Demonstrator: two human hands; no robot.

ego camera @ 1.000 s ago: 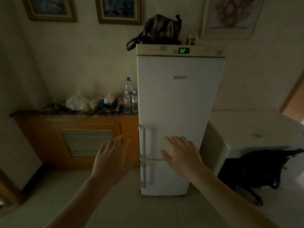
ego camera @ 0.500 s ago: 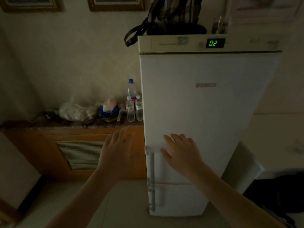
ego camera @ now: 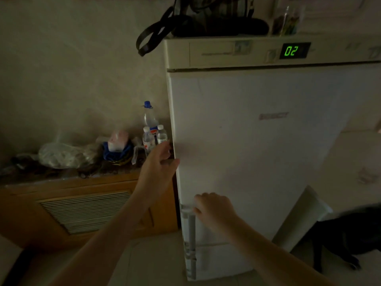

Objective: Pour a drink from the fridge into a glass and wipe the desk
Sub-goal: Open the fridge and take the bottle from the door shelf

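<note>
Fridge [ego camera: 257, 162]: a tall white unit filling the frame from centre to 3 o'clock, both doors closed, a green "02" display [ego camera: 294, 51] on its top panel at 1 o'clock. A dark bag [ego camera: 206, 19] rests on top. The drink itself is not visible; it is presumably inside.

Handle [ego camera: 190, 223]: a pale vertical bar on the upper door's left edge, at about 6 o'clock, just above the seam with the lower door. This is the proper place to take hold.

Right hand [ego camera: 214, 209]: fingers curled at the top end of the handle and touching it; whether they have fully closed around the bar cannot be told, as the fingertips are hidden.

Left hand [ego camera: 160, 162]: open and relaxed, holding nothing, its fingers at the door's left edge at about 9 o'clock from centre, apparently bracing or feeling for the gap.

Handling, as judged: the door is rigid and fairly heavy, held by a seal that resists at first and then gives suddenly. A steady pull at the handle, hinge presumably on the right, should suit. The smooth painted face offers little grip elsewhere.

Surroundings: a wooden cabinet [ego camera: 82, 203] at 8 o'clock carries water bottles [ego camera: 152, 133] and plastic bags [ego camera: 61, 154], just beside the fridge's left side. A wide door swing may pass near the bottles.
</note>
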